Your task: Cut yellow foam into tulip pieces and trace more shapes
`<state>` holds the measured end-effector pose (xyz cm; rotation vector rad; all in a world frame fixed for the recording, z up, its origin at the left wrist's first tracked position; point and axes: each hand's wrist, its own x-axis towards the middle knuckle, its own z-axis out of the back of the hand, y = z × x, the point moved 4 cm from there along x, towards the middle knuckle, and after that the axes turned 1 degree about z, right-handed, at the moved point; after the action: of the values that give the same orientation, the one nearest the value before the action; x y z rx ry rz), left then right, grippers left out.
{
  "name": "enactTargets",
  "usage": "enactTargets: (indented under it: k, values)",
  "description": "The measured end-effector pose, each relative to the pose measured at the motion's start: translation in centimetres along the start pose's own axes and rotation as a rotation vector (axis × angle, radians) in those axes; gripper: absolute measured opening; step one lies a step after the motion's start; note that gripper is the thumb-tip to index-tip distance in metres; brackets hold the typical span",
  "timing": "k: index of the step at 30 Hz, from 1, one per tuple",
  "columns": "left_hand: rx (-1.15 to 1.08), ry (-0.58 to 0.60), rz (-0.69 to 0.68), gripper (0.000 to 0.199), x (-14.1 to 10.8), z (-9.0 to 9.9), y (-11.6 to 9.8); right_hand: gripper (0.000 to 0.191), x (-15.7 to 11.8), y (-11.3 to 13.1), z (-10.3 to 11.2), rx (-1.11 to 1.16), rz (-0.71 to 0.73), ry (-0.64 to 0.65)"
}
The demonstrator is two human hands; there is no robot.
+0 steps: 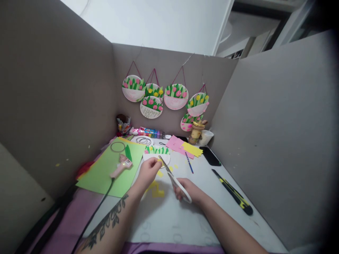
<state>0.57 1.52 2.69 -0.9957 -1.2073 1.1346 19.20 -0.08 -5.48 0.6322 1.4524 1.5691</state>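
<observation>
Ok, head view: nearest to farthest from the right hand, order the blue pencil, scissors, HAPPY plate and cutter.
1. Scissors, in the right hand.
2. Blue pencil, just beyond.
3. Black-and-yellow cutter, off to the right.
4. HAPPY plate, hanging at the back wall.

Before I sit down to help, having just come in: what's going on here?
A person's left hand pinches a small yellow paper piece, and the right hand holds white-handled scissors, the blades close beside it. Beyond lies a paper plate decorated with green paper leaves, with yellow scraps on the tabletop. A pink glue gun rests on green paper at the left, and similar decorated plates hang behind.
</observation>
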Motion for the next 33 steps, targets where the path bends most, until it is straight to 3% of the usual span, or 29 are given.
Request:
enactTargets:
  k: [15,20,23,26,29,33]
  values:
    - [-0.019,-0.060,-0.011,0.021,0.0,0.5,-0.3,0.008,0.1,0.0,0.4,-0.017,0.023,-0.054]
    - [-0.087,0.025,0.009,0.017,-0.1,-0.1,-0.3,0.014,-0.1,0.6,0.7,0.114,0.004,-0.178]
    - [-0.028,0.065,0.028,0.024,0.0,-0.3,0.0,0.023,-0.6,1.5,0.7,0.166,0.049,-0.171]
    - [0.079,0.142,0.012,0.036,0.1,-0.7,0.4,0.029,-0.7,2.1,1.0,0.150,0.153,-0.200]
    - [0.183,0.250,-0.031,0.041,-0.2,-1.6,0.8,0.032,-0.5,2.4,1.4,0.096,0.271,-0.330]
    - [0.277,0.308,-0.072,0.045,-0.7,-2.9,1.9,0.027,-0.2,2.5,1.3,0.006,0.298,-0.442]
